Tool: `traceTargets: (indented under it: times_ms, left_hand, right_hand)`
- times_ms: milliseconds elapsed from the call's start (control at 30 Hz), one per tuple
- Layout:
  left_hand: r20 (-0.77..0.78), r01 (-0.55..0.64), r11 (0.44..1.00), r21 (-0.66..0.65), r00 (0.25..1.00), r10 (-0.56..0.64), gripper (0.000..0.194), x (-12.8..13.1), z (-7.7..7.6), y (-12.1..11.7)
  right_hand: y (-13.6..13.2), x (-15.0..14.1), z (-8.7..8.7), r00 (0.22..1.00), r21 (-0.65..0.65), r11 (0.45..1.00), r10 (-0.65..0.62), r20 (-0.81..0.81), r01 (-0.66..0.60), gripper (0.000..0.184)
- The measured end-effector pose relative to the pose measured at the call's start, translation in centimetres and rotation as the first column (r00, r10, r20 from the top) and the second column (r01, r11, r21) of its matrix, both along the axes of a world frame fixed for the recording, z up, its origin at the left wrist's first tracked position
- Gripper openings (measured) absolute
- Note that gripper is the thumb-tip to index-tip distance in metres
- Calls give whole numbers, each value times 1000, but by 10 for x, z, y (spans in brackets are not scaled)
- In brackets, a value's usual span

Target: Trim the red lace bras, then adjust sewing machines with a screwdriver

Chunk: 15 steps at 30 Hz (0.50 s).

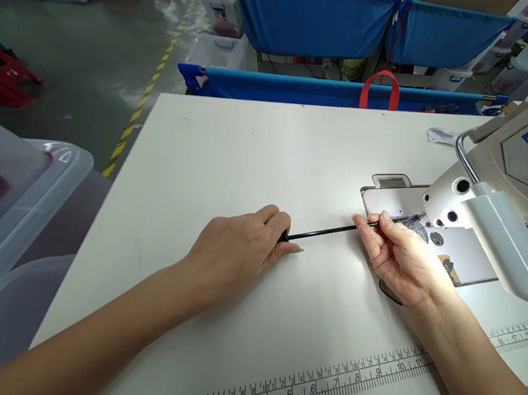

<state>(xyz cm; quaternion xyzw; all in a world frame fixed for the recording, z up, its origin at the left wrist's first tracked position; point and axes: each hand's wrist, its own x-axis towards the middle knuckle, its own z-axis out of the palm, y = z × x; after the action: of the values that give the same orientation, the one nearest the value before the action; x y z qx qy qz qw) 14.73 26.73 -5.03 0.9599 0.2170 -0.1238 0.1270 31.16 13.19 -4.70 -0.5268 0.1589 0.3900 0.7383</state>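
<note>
Nearest my remote view, a printed ruler (pixel 288 391) crossed the white tabletop (pixel 249 162). Past it, I saw the left hand (pixel 238 250) gripping a thin black strip (pixel 323 232), drawn straight over to the right hand (pixel 398 252), which pinched it beside the sewing machine (pixel 487 163); blue cloth (pixel 317 19) hung beyond.

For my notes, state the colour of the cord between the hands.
The cord is black, clearest in the head view.
</note>
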Motion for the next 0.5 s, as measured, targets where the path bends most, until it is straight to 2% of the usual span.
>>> traceTargets:
  times_ms: [367,500]
  left_hand:
    - [4,-42,999,-2,999,42,33,1,-2,3]
    - [-19,-48,998,-42,999,47,33,3,-1,4]
  right_hand:
    - [3,1,-1,999,-8,999,-46,-20,46,37]
    - [3,1,-1,997,-6,997,-73,-30,73,34]
